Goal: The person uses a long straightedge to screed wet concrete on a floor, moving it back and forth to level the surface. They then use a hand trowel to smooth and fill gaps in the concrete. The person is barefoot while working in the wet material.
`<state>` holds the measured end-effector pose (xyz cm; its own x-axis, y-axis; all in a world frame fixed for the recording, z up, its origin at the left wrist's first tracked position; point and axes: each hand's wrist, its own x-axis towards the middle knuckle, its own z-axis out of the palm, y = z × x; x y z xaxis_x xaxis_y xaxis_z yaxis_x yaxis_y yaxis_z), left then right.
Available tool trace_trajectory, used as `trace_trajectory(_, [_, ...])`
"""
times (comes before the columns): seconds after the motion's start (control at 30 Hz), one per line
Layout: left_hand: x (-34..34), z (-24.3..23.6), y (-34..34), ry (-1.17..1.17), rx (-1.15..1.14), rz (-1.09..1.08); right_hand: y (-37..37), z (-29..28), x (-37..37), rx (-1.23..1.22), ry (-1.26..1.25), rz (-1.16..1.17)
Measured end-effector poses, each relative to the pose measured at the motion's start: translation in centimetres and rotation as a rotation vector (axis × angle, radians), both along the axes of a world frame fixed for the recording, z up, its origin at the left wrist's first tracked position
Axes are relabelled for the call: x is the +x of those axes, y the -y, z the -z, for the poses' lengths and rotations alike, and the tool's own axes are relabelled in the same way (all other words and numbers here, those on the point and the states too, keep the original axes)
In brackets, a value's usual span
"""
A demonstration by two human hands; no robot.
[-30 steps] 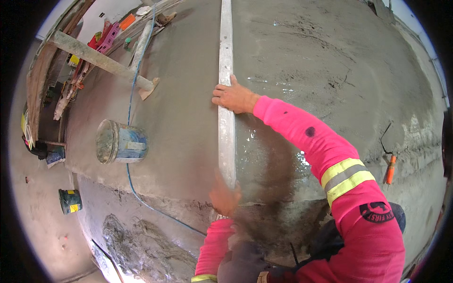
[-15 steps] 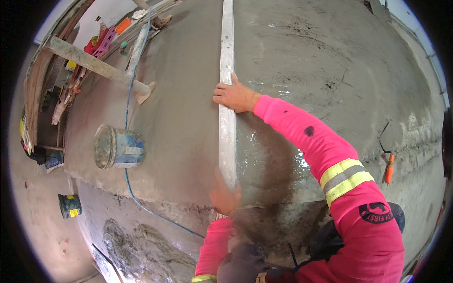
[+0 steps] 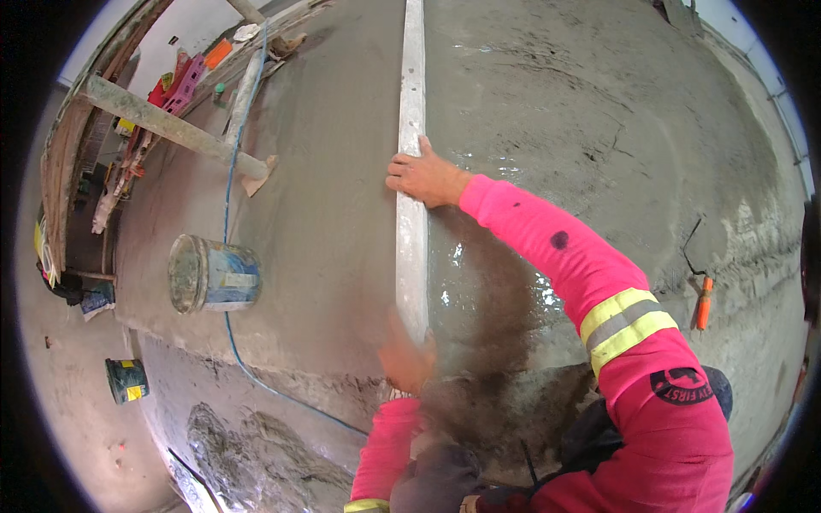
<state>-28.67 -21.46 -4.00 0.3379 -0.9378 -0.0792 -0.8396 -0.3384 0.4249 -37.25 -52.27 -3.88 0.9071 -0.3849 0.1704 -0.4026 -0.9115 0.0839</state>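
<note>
A long, pale, straight screed bar lies on smooth wet grey mortar, running from the far edge toward me. My right hand is closed over its middle stretch, with the fingers across the left edge and the thumb pointing away along the bar. At the bar's near end, my left hand straddles it, fingers on the left side and thumb on the right. Motion blurs this hand, so its fingertips are indistinct. Shiny water patches show on the mortar right of the bar.
A mortar-stained bucket stands on the left, with a blue hose passing by it. A dark bucket sits lower left. A wooden frame reaches in at upper left. An orange-handled trowel lies at right.
The view has turned very slightly, so the surroundings shift a little. Both hands and the bar keep nearly the same places, with the left hand blurred in both frames.
</note>
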Motion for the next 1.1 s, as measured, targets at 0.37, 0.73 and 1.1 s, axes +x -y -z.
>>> trace_trajectory(0.37, [-0.4, -0.3, 0.6, 0.001, 0.141, -0.039, -0.3, 0.6, -0.5, 0.002, 0.024, 0.008])
trace_trajectory(0.73, [0.0, 0.7, -0.6, 0.081, -0.071, 0.079, -1.0, 0.3, -1.4, 0.003, -0.057, 0.023])
trace_trajectory(1.1, [-1.0, 0.0, 0.8, 0.029, 0.075, 0.019, -0.6, 0.7, -2.3, -0.027, -0.031, 0.079])
